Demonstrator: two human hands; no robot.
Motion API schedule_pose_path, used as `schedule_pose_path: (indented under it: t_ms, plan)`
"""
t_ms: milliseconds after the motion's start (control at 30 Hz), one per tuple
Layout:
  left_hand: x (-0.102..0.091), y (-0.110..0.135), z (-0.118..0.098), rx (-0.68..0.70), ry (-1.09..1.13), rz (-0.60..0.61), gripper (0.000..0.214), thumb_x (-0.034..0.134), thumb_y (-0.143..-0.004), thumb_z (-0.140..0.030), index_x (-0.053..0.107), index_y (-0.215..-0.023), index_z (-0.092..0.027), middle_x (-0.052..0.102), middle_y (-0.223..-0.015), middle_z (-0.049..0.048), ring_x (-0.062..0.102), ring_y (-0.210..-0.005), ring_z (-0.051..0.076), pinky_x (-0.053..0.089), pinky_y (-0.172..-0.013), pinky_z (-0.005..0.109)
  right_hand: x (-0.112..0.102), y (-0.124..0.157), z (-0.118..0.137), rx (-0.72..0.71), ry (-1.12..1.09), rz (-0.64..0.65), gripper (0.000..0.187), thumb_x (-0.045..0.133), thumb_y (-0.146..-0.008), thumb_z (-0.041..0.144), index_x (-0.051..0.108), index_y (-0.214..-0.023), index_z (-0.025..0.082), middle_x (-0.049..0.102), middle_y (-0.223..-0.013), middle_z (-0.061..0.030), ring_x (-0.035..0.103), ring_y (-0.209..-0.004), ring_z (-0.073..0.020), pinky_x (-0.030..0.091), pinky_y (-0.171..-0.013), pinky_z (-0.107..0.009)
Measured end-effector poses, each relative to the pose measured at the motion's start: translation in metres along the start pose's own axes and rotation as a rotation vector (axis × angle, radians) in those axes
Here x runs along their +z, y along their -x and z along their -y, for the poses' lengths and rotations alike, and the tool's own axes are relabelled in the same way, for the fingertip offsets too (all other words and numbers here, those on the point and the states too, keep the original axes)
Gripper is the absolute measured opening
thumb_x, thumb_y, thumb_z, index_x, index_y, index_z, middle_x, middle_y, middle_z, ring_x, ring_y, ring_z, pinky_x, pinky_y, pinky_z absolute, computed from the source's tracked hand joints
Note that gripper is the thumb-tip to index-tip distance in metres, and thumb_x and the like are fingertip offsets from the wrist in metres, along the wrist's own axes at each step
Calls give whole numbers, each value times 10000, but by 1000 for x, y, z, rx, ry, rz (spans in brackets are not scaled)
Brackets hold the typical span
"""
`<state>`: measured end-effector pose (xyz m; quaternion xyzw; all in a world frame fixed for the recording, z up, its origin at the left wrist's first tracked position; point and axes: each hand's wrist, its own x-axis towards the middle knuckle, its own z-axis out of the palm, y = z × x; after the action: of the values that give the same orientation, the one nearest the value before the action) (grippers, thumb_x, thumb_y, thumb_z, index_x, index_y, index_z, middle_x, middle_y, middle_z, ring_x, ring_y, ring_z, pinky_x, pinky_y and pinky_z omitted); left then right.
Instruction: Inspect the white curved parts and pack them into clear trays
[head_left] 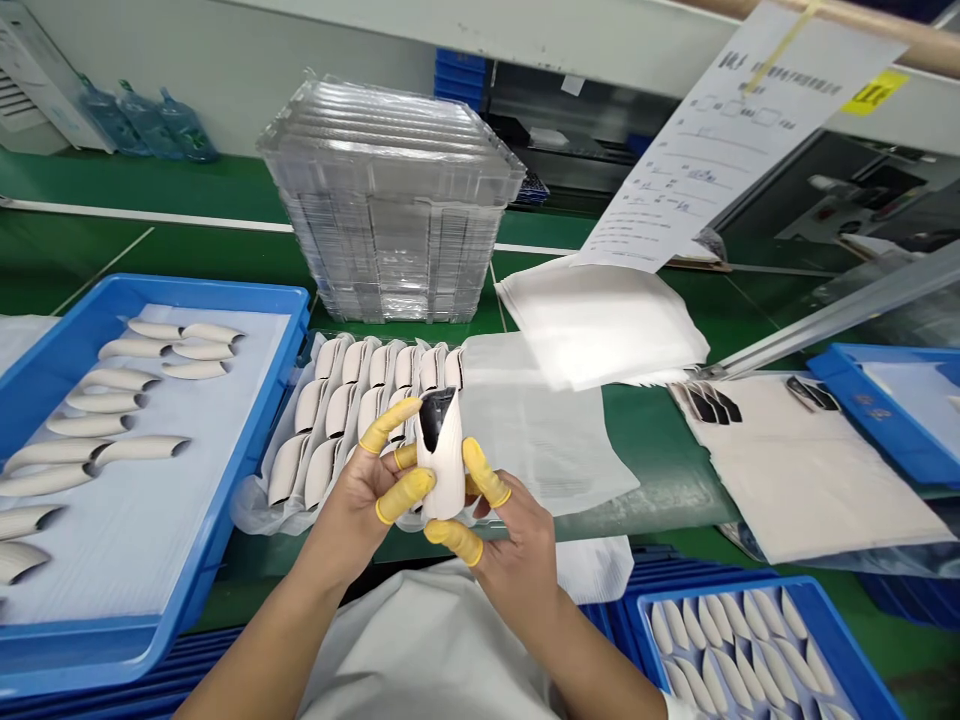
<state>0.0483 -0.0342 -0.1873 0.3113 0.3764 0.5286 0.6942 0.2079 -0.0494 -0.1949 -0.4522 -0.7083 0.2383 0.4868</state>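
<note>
A cream-coloured curved shell part (pixel 442 470) with a dark hollow inside is held upright between my two hands, over the near side of a packing tray. My left hand (pixel 375 485), yellow covers on its fingertips, pinches the part's left side. The fingers of my right hand (pixel 506 525), covered the same way, grip its right side and lower end. Just behind and left of them, rows of similar shell parts (pixel 341 405) sit in the clear tray with thin white sheets between them.
To the left, a blue tray (pixel 225 510) carries loose shell parts. Nested clear trays (pixel 397 200) stand behind. White sheets (pixel 600 320) lie at right centre beneath a hanging printed paper (pixel 720 140). Dark pieces (pixel 709 403) rest farther right. Another filled blue tray (pixel 840 640) is at lower right.
</note>
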Motion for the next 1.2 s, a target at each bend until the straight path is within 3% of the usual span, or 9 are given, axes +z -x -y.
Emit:
schedule_pose_path:
  t_ms: [167,300,433,700,767,867,1000,1100,1200]
  plan:
    - [-4,-2,9,-117,97,27,753,791,-733,-452,474,-1406,-337,669,-680,-30,650,-670,166,526,-653,275,3,-2,2,-113,56,-49,557,679,-898,353,507,-1427,335,609,-704,8,551,-650,-169,503,-599,-294]
    - [-5,-5,20,-171,290,82,558,815,-692,-471,642,-1204,-331,729,-930,24,679,-856,185,544,-756,285,2,0,6,-125,19,-57,454,644,-924,280,572,-1368,343,583,-669,16,541,-623,-163,489,-586,-293]
    - [-4,-5,29,-242,465,305,386,837,-652,-473,733,-961,-266,716,-883,30,663,-759,145,546,-700,228,-3,9,10,-212,17,-21,454,654,-908,181,600,-1325,353,601,-693,18,546,-619,-153,493,-586,-300]
    - [-20,-3,62,-313,672,701,432,776,-690,-522,752,-1022,-246,668,-756,38,578,-567,99,518,-543,169,-10,14,21,-409,119,76,436,592,-914,101,610,-1299,304,706,-768,-16,605,-703,-172,494,-609,-312]
    - [-21,-4,61,-299,658,651,424,776,-687,-525,754,-998,-239,671,-758,36,599,-607,109,529,-581,178,-9,12,23,-407,151,76,470,610,-904,100,578,-1334,286,703,-783,-23,594,-702,-170,497,-619,-305]
    - [-19,-8,47,-182,460,367,481,792,-698,-504,710,-1108,-267,692,-795,21,646,-718,141,552,-695,224,-6,10,18,-312,225,63,532,658,-899,232,500,-1407,239,683,-833,-53,576,-727,-198,522,-648,-336]
    - [-15,-6,30,-11,48,147,839,783,-769,-374,349,-1488,-374,720,-942,21,676,-858,180,545,-847,330,0,15,-2,-47,209,88,560,618,-930,371,437,-1447,256,682,-932,-68,603,-872,-232,547,-733,-361]
    - [-15,5,32,12,-151,44,903,728,-836,-304,168,-1531,-446,666,-1230,44,628,-1108,200,482,-997,391,3,22,-15,178,22,124,501,608,-937,369,471,-1413,294,678,-1053,-70,621,-943,-215,535,-822,-362]
    - [-21,9,39,71,-256,-9,913,740,-826,-286,180,-1530,-444,646,-1274,44,602,-1173,208,455,-1040,406,1,25,-20,402,-362,230,553,655,-895,448,490,-1399,291,693,-1032,-50,635,-929,-193,510,-871,-363]
